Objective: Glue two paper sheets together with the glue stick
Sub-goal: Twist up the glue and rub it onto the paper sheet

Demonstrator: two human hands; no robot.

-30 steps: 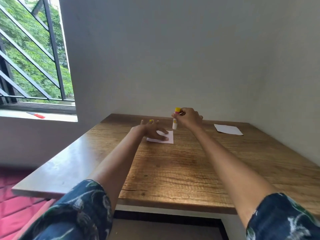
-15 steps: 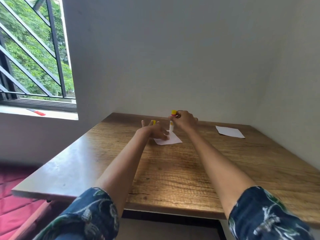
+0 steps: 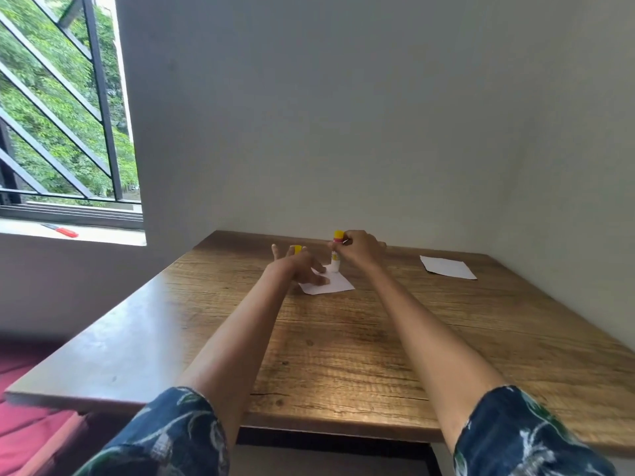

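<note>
Both arms reach far across the wooden tabletop [image 3: 343, 355]. The left hand [image 3: 299, 269] lies with fingers spread, pressing flat on the near paper sheet [image 3: 335, 286], while the right hand [image 3: 359, 249] grips the glue stick [image 3: 336, 253] upright, its white lower end on that sheet's far edge. A second paper sheet [image 3: 446, 267] lies well apart to the right; a yellow cap [image 3: 297, 249] shows behind the left hand.
</note>
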